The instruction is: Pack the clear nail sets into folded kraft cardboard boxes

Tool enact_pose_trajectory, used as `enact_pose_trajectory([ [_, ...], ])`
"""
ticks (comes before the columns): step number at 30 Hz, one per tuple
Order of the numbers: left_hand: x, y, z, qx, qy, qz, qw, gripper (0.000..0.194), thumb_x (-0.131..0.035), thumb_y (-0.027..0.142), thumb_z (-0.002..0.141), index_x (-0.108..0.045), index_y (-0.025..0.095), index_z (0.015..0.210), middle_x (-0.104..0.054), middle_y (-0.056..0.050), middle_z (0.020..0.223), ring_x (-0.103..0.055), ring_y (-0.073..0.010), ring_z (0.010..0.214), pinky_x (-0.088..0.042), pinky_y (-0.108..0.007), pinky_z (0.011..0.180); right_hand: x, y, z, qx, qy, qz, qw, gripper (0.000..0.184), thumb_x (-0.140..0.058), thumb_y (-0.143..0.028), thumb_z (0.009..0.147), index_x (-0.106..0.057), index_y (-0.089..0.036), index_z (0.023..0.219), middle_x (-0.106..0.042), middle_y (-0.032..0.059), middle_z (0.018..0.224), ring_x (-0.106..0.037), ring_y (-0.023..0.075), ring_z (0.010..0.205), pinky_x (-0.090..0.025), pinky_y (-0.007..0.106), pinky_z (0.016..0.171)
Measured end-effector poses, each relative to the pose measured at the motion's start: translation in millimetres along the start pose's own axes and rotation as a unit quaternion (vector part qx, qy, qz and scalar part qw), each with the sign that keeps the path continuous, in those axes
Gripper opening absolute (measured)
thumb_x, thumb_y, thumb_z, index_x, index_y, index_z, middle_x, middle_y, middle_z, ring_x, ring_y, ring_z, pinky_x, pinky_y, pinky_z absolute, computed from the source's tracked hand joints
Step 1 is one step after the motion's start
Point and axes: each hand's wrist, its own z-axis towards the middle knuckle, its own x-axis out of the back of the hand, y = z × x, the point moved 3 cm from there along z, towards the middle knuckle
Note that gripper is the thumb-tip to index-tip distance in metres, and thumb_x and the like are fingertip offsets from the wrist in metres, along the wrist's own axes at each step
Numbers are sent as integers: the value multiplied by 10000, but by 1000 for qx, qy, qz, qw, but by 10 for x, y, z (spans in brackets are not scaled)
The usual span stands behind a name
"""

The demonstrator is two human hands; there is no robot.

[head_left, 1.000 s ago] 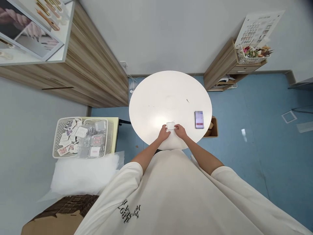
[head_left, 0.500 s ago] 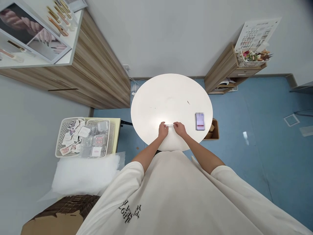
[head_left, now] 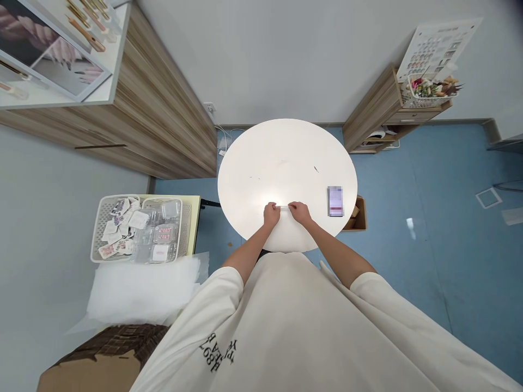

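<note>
Between my two hands, near the front of a round white table (head_left: 261,152), is a small, thin, clear or whitish strip (head_left: 284,207). It is too small to tell its kind. My left hand (head_left: 271,214) pinches its left end, with the fingers closed. On the other side, my right hand (head_left: 299,212) is closed on its right end. The fingertips partly hide both ends. To the right of my right hand lies a phone (head_left: 335,201) with a lit, blurred screen.
Left of the table are white baskets (head_left: 95,234) with cards and clear plastic boxes, beside stacked translucent sheets (head_left: 141,291). A brown cardboard box (head_left: 90,370) sits below. Wooden cabinets (head_left: 171,109) stand at the wall. An open box (head_left: 360,215) is by the table's right edge.
My hands have come slightly closer together, and less of the strip shows between them. The view has shifted a little; the phone has stayed on the table.
</note>
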Motion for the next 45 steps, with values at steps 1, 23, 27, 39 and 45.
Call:
enact_pose_trajectory([
  [1, 2, -2, 12, 5, -3, -2, 1000, 210, -615, 256, 937, -646, 175, 1128, -688, -101, 1149, -651, -201, 1027, -478, -306, 930, 12, -7, 10, 2, -7, 0, 1000, 298, -469, -238, 939, -766, -250, 962, -750, 20, 949, -657, 190, 891, -488, 280, 786],
  [23, 96, 15, 48, 17, -25, -36, 999, 184, -683, 274, 884, -760, 193, 1030, -747, -79, 1163, -675, -212, 1100, -494, -333, 1008, 82, -193, 84, 128, -148, -231, 953, 228, -503, -129, 931, -712, -221, 934, -702, 91, 953, -621, 238, 886, -406, 303, 770],
  [27, 110, 9, 29, 18, -30, -52, 998, 202, -698, 285, 882, -759, 192, 1051, -740, -81, 1189, -669, -210, 1124, -485, -334, 1032, 23, -163, 60, 128, -148, -248, 949, 264, -513, -97, 906, -691, -226, 1052, -678, 98, 1024, -631, 242, 887, -422, 314, 767],
  [39, 65, -91, 0, 56, -33, -84, 994, 276, -692, 227, 860, -738, 181, 1129, -715, -88, 1257, -657, -216, 1171, -501, -331, 1028, -37, -133, 18, 148, -133, -295, 935, 327, -474, -29, 907, -625, -186, 1151, -645, 130, 1090, -620, 238, 921, -423, 307, 780],
  [45, -1, -244, -72, 26, -41, -88, 995, 492, -664, 77, 814, -635, 186, 1293, -664, -101, 1331, -691, -199, 1093, -515, -331, 1001, 6, -118, 151, 105, -98, -233, 962, 340, -460, -68, 934, -612, -196, 1210, -639, 132, 1145, -621, 242, 960, -446, 311, 831],
])
